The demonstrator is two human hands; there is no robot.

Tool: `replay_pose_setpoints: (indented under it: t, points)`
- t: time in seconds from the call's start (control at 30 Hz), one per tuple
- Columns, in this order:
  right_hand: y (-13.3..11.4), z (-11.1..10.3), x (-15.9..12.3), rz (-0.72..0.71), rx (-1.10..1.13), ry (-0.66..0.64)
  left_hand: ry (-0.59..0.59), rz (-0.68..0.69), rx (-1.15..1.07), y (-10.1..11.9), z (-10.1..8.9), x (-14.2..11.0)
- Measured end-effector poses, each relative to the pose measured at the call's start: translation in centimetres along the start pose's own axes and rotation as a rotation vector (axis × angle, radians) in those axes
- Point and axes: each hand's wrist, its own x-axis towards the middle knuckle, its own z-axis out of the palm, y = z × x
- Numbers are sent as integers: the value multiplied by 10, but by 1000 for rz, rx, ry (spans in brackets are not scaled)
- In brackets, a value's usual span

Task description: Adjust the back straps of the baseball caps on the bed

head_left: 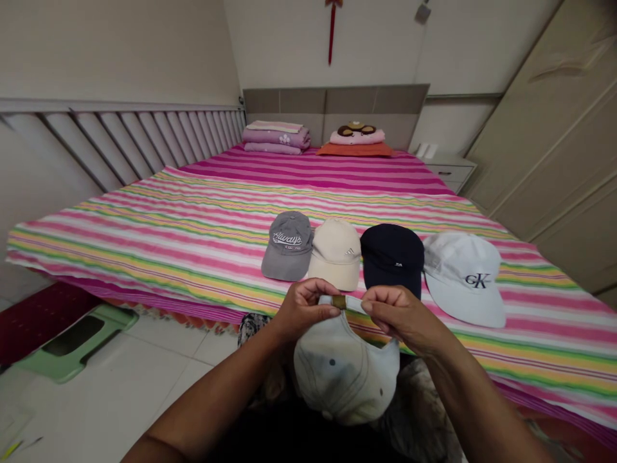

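I hold a pale light-blue cap (344, 376) close in front of me, its back strap turned up. My left hand (303, 308) pinches the strap left of the brass buckle (339, 301). My right hand (398, 312) pinches the strap on the buckle's right side. Both hands have their fingers closed on the strap. On the striped bed (193, 225) just beyond lie a grey cap (288, 245), a cream cap (336, 252), a navy cap (393, 257) and a white cap (465, 276) in a row.
Folded purple bedding (276, 136) and a pillow stack (357, 140) sit by the headboard. A green plastic stool (77, 337) stands on the tiled floor at left. A nightstand (450, 168) and a wardrobe (554, 141) are at right.
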Motion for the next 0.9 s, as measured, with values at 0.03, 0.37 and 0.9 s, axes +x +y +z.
replay_pose_setpoints:
  t: [0.03,0.37,0.9]
  points:
    - [0,0,0,-3,-3,-6,3,21,26,0,0,0]
    - [-4,3,2,-62,-85,-49,9,155,136,0,-2,-2]
    - [-1,9,8,-13,50,-57,12,295,245,3,-1,-1]
